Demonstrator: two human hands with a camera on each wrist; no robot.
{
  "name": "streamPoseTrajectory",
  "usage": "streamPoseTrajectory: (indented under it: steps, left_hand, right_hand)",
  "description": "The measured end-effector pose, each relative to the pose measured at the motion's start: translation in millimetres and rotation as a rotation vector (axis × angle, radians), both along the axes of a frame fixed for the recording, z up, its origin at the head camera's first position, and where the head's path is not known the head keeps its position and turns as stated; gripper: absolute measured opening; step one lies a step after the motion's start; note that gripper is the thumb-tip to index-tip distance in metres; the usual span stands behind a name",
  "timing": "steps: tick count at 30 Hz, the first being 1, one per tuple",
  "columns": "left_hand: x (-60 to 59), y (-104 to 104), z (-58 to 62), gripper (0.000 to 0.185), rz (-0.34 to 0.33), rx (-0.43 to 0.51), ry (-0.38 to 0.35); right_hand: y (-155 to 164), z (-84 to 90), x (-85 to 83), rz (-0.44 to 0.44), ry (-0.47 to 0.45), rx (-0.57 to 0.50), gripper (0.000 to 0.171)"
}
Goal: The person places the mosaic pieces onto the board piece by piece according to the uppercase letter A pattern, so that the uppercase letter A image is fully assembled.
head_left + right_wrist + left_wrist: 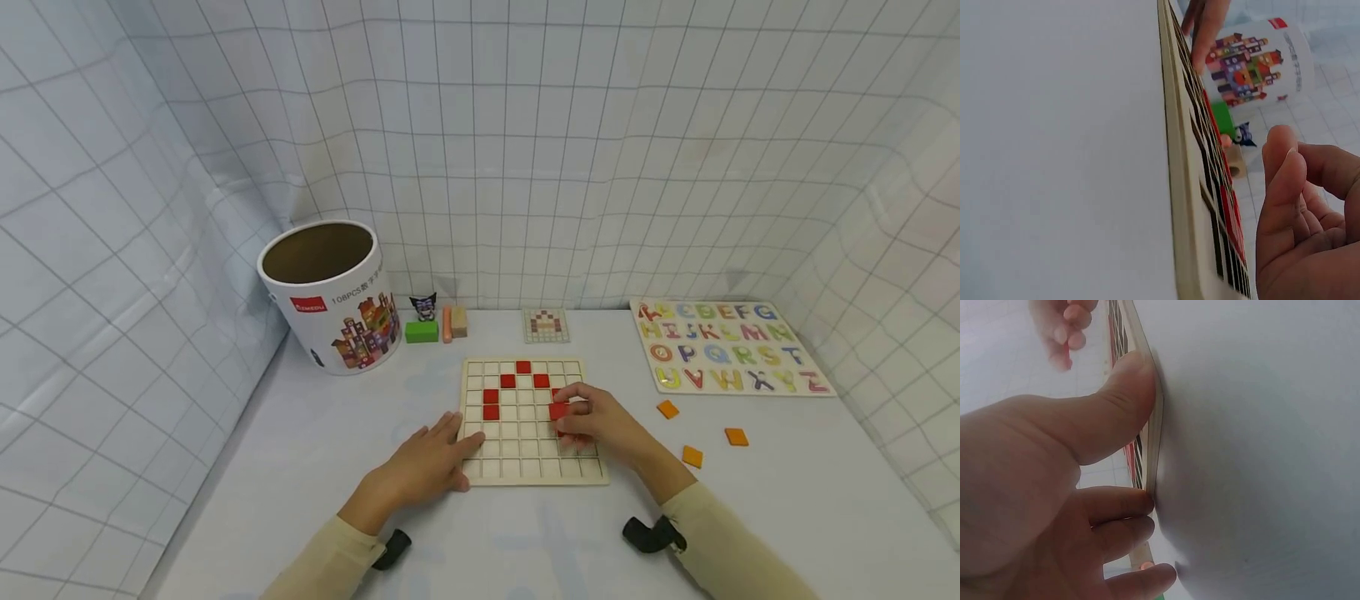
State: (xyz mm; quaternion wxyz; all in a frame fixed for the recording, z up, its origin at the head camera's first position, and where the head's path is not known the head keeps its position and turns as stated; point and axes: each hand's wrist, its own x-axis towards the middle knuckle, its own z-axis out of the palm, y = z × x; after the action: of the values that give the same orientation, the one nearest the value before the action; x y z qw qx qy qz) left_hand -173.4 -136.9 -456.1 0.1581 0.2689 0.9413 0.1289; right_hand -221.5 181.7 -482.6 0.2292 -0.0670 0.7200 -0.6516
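Observation:
A square wooden grid board [519, 468] lies on the table with several red square tiles [491, 412] in its cells, forming an arch. My left hand [426, 463] rests at the board's left edge, fingers fairly straight, the thumb [1124, 394] over its rim in the left wrist view. Above the board's right side, my right hand [603, 423] pinches a red tile [1067, 355] between thumb and fingertips, seen edge-on in the left wrist view. In the right wrist view the pinching fingertips [1282, 165] hide that tile. The right hand partly covers red tiles on the board's right side.
Three orange tiles [692, 457] lie right of the board. An alphabet board [731, 348] is at the back right, a small pattern card [546, 326] behind the grid. At back left stand a large printed bucket [337, 312], a green block [422, 332] and a small figurine [424, 307].

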Motion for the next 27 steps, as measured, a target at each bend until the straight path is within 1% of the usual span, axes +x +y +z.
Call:
streamPoseTrajectory:
  steps: [3,6,8,9,12,15,16,19,27]
  left_hand:
    - [-1.1,0,-0.2,0.067,0.0,-0.001,0.003]
    - [-2.5,-1,-1.2,0.068,-0.004,0.0,0.009]
    - [-3.3,-1,-1.7,0.071,-0.005,-0.005,0.017]
    - [-3.7,-1,-2.1,0.073,-0.004,-0.011,0.021]
    - [-4.4,-1,-3.4,0.079,-0.002,-0.029,0.034]
    - [-3.9,-1,-3.8,0.081,-0.001,-0.036,0.041]
    - [-3.8,-1,-4.1,0.082,-0.003,-0.035,0.042]
    - [-3.1,-1,-3.9,0.081,-0.006,-0.033,0.045]
    - [-3.1,-2,-4.2,0.079,-0.012,-0.035,0.043]
  right_hand:
    - [-24,0.6,-3.8,0.035,0.006,-0.002,0.042]
    - [-48,1.0,-5.5,0.08,0.05,0.057,0.036]
    - [-63,1.3,-5.5,0.102,0.094,0.118,0.032]
    - [-70,1.7,-5.1,0.111,0.123,0.159,0.03]
    - [-87,1.9,-4.6,0.126,0.248,0.326,0.026]
    - [-98,2.1,-3.5,0.13,0.359,0.49,0.023]
    - [-100,1.8,-3.2,0.13,0.383,0.525,0.023]
    - [-103,2.1,-2.1,0.132,0.394,0.558,0.023]
    - [-105,0.9,-2.6,0.129,0.391,0.563,0.025]
